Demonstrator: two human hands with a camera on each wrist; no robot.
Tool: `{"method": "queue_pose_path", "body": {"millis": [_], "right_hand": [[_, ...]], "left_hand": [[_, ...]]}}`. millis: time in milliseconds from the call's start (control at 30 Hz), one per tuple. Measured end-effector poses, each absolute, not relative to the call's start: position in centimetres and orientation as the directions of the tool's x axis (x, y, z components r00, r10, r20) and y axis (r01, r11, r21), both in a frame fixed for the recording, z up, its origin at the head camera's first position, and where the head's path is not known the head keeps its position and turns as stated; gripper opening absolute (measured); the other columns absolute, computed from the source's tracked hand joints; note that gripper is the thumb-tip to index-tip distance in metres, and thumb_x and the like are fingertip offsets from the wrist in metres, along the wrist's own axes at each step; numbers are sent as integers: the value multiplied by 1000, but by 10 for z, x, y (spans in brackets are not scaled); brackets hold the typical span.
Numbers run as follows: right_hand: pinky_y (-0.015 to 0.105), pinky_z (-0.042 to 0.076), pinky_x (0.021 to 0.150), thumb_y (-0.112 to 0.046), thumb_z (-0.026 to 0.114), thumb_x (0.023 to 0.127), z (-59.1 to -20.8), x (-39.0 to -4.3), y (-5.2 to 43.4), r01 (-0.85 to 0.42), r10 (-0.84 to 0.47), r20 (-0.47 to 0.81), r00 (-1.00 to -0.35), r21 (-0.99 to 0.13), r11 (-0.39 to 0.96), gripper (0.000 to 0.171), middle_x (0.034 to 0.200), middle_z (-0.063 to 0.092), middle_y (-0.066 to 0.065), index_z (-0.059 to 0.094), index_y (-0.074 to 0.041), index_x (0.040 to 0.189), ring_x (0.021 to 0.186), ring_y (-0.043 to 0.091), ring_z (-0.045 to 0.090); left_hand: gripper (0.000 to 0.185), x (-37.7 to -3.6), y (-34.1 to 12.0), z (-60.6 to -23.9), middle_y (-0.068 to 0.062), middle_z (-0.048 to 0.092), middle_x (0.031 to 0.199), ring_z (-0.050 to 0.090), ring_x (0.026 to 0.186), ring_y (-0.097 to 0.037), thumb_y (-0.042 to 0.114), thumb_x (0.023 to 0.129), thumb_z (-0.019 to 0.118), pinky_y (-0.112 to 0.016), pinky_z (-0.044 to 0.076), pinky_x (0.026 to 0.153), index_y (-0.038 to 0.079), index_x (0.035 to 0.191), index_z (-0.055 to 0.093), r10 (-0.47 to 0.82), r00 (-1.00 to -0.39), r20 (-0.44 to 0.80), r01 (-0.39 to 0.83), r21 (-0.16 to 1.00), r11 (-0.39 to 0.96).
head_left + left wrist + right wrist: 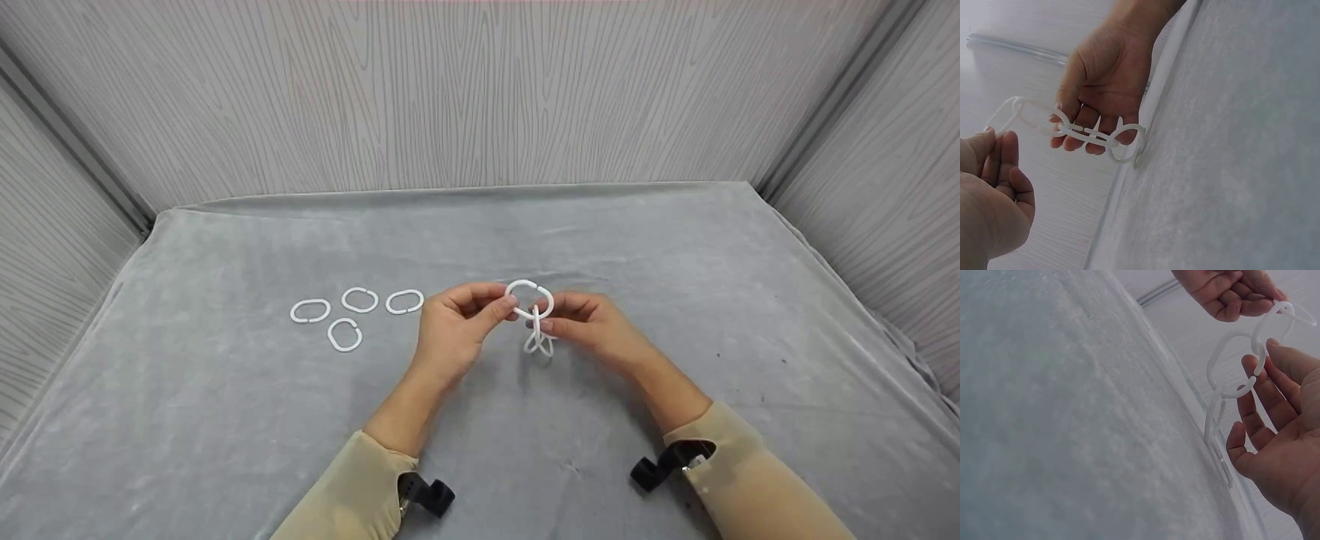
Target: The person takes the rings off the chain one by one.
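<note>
A short chain of white plastic rings [537, 330] hangs between my two hands over the grey cloth. My left hand [508, 304] pinches the left side of the top ring [529, 298] between thumb and forefinger. My right hand [541, 321] holds the same ring's right side, thumb in front and fingers behind, where the lower links [538, 343] hang and touch the cloth. In the left wrist view my left hand [995, 135] grips the ring's end, and the chain [1098, 135] crosses the right hand's fingers [1081, 132]. In the right wrist view my right hand [1258, 365] supports the chain [1224, 391].
Several loose white rings lie on the grey cloth [675, 247] left of my hands: one [310, 310], another [360, 300], a third [405, 301] and one nearer [345, 334]. Pale wood-grain walls [480, 97] close in the back and both sides.
</note>
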State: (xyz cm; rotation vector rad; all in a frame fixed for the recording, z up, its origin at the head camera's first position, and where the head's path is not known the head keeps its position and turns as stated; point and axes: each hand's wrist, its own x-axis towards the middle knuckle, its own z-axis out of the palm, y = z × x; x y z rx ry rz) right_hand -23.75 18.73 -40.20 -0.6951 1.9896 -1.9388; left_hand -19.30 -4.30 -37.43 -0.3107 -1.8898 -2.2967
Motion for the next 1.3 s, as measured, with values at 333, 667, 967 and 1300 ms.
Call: {"method": "queue_pose_path", "body": {"millis": [333,667,967,1300], "right_hand": [[35,59,89,-3,74,99,-400,-236,187,-150,-527,136,-839,-989,-16,21,108,77,5,71,6,118,100,16,72],[34,60,86,1,72,99,-402,-237,187,-161,-535,160,-830,-986,-45,17,103,77,8,77,-3,114,95,16,73],[31,60,80,2,74,97,-401,-237,187,-161,-495,158,-854,-986,-37,24,97,77,5,66,18,113,90,19,72],[36,60,85,-1,73,98,-401,-238,188,-179,-462,175,-870,-983,-34,9,98,78,7,77,0,106,90,24,73]], "left_hand": [[20,-193,-43,-375,-8,77,88,75,80,-20,1,91,83,-33,61,84,-10,107,77,24,-971,238,224,939,-262],[14,-194,-44,-375,-8,77,86,76,78,-21,-1,90,83,-33,61,84,-4,103,80,6,-973,229,219,935,-278],[13,-195,-45,-374,-8,77,85,76,77,-20,-3,90,82,-37,62,84,-5,103,79,-21,-973,232,229,937,-263],[13,-197,-47,-374,-8,76,84,75,75,-20,-4,90,82,-34,62,83,-6,102,78,-45,-975,219,222,932,-288]]}}
